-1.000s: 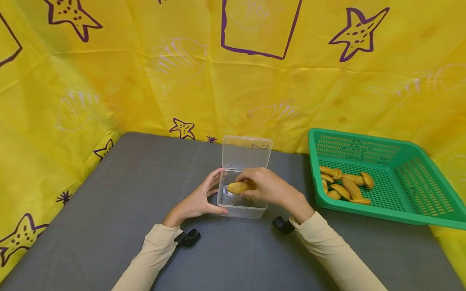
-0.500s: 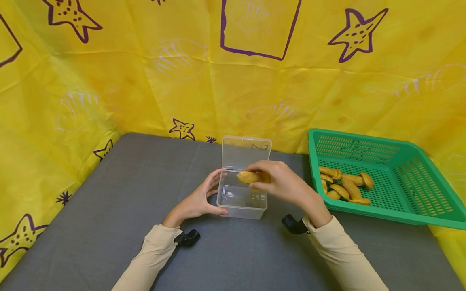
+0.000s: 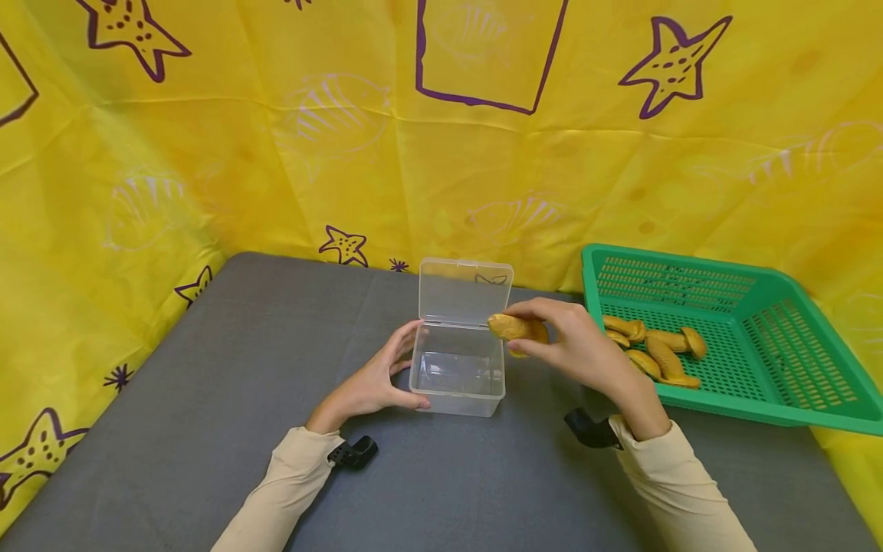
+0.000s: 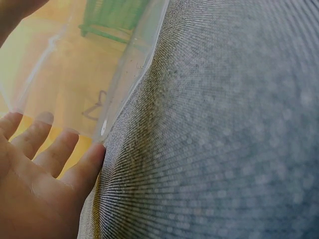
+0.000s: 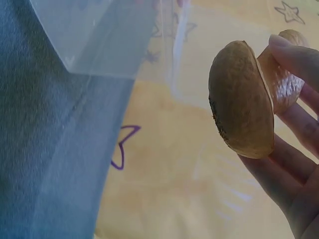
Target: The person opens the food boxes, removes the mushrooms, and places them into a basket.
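Note:
A brown-yellow mushroom (image 3: 510,327), its rounded cap and short stem showing in the right wrist view, is pinched between the thumb and fingers of my right hand (image 3: 579,345). In the head view it is held up at the right side of a clear plastic box (image 3: 458,402), whose hinged lid (image 3: 465,290) stands upright at the back. Nothing lies inside the box. My left hand (image 3: 379,379) grips the box's left side, thumb at the front corner and fingers toward the back. The left wrist view shows those fingertips (image 4: 70,134) against the clear wall.
A green plastic basket (image 3: 717,402) stands on the right with several mushrooms (image 3: 665,360) in its left part. Grey cloth (image 3: 276,330) covers the table, and a yellow printed curtain (image 3: 276,153) hangs behind and to the left.
My right hand has lifted the mushroom out of the box and carried it right, past the box's right rim toward the basket. My left hand and the box have stayed in place.

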`<control>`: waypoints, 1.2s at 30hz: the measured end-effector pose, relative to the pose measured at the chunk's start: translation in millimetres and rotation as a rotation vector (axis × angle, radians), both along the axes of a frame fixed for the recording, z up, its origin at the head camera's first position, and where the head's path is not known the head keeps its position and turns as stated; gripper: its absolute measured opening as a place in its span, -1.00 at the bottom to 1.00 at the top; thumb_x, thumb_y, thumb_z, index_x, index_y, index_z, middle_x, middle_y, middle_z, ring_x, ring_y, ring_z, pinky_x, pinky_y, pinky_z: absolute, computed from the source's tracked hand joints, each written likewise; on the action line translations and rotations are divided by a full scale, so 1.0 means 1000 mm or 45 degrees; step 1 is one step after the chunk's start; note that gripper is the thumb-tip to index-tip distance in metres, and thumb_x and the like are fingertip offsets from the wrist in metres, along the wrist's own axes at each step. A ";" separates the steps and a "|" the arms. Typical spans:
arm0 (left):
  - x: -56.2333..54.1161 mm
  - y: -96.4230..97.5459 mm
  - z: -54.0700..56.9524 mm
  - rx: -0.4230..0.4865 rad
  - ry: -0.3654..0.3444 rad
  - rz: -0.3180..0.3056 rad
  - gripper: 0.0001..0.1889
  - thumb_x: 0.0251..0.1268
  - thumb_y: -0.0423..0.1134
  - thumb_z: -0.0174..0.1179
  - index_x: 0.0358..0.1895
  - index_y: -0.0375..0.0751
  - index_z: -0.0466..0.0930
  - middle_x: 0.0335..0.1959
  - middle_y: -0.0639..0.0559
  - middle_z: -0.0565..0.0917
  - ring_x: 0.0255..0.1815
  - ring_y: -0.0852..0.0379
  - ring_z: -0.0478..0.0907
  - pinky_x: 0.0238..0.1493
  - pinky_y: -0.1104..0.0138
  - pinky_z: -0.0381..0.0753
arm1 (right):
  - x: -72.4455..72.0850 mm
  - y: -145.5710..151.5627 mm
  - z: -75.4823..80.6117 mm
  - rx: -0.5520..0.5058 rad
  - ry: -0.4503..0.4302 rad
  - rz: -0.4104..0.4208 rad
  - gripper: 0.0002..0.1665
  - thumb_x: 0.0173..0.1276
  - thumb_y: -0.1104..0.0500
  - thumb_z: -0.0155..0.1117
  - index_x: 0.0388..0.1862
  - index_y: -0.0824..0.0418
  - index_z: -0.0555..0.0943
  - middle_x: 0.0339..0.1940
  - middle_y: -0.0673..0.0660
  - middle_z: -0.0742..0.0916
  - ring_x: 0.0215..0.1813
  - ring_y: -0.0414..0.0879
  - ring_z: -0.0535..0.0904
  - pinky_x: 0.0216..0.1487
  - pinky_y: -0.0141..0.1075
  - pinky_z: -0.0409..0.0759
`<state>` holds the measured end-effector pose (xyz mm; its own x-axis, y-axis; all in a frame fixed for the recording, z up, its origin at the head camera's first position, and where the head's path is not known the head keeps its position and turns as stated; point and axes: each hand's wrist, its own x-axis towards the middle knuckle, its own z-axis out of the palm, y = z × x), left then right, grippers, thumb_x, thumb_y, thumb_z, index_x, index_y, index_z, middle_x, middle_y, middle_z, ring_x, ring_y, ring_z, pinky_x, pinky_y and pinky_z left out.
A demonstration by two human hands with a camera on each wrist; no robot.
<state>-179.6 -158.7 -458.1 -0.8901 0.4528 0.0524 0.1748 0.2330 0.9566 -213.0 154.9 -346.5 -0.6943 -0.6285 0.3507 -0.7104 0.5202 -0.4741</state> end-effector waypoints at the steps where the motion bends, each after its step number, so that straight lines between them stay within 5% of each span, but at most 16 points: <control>1: 0.000 0.000 0.000 0.000 0.001 0.001 0.25 -0.10 -0.30 0.59 0.59 0.08 -0.17 0.61 -0.11 0.04 0.63 -0.12 -0.02 0.53 -0.13 0.17 | 0.000 0.003 0.001 -0.001 0.000 -0.013 -0.54 0.17 0.16 0.53 0.08 0.11 0.67 -0.07 -0.03 0.77 -0.20 -0.27 0.57 -0.16 -0.33 0.60; 24: 0.000 0.001 0.000 0.002 0.010 -0.004 0.24 -0.11 -0.31 0.59 0.58 0.09 -0.15 0.60 -0.13 0.06 0.62 -0.15 0.01 0.53 -0.12 0.20 | 0.011 0.069 0.008 0.005 0.109 -0.269 -0.54 0.16 0.22 0.53 0.07 0.08 0.69 -0.12 -0.03 0.78 -0.16 -0.37 0.56 -0.09 -0.57 0.49; 36: 0.001 0.001 -0.001 0.027 0.015 -0.012 0.23 -0.10 -0.33 0.59 0.58 0.10 -0.15 0.59 -0.16 0.07 0.62 -0.16 0.01 0.53 -0.13 0.18 | 0.012 0.102 0.001 0.049 0.048 -0.407 -0.50 0.24 0.12 0.48 0.17 0.08 0.64 -0.05 0.07 0.78 -0.09 -0.66 0.44 -0.10 -0.64 0.46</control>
